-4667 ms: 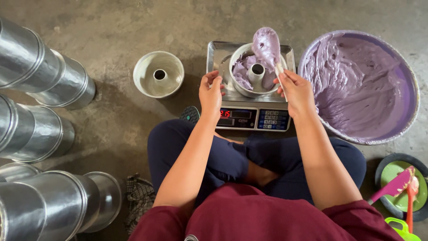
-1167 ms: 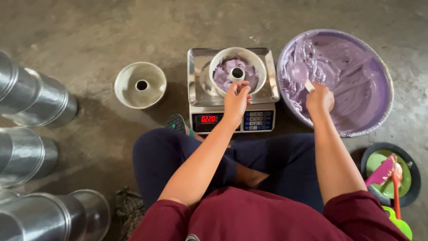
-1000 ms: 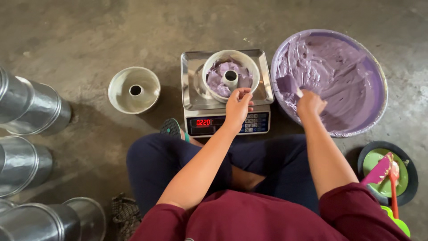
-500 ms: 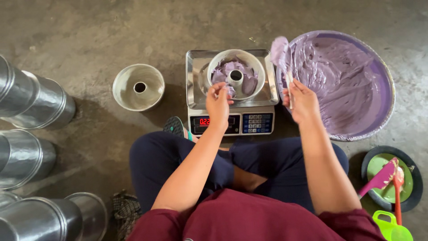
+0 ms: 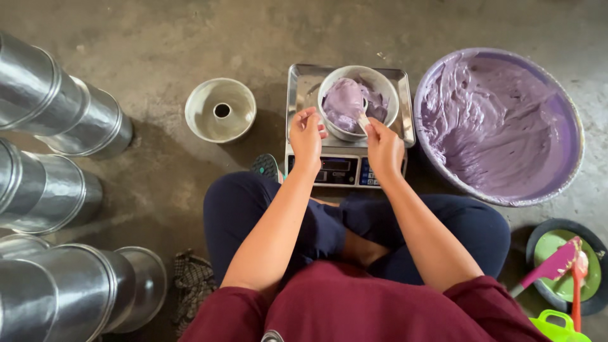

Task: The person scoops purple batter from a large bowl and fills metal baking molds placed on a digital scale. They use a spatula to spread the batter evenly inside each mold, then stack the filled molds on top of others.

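Purple-loaded spatula [image 5: 345,104] now over pan [image 5: 358,101], was beside.

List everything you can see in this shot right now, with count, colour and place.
Tube pan on scale: one, silver, part-filled with purple batter, top centre.
Spatula: one, coated in purple batter, over that pan.
Digital scale: one, steel tray, top centre on the floor.
Big batter bowl: one, purple batter inside, top right.
Empty tube pan: one, silver, left of the scale.
Stacked pans: several stacks, silver, lying along the left edge.
Dark bowl: one, green inside, holding pink and red utensils, bottom right.
Left hand: at the pan's rim.
Right hand: grip on the spatula handle.
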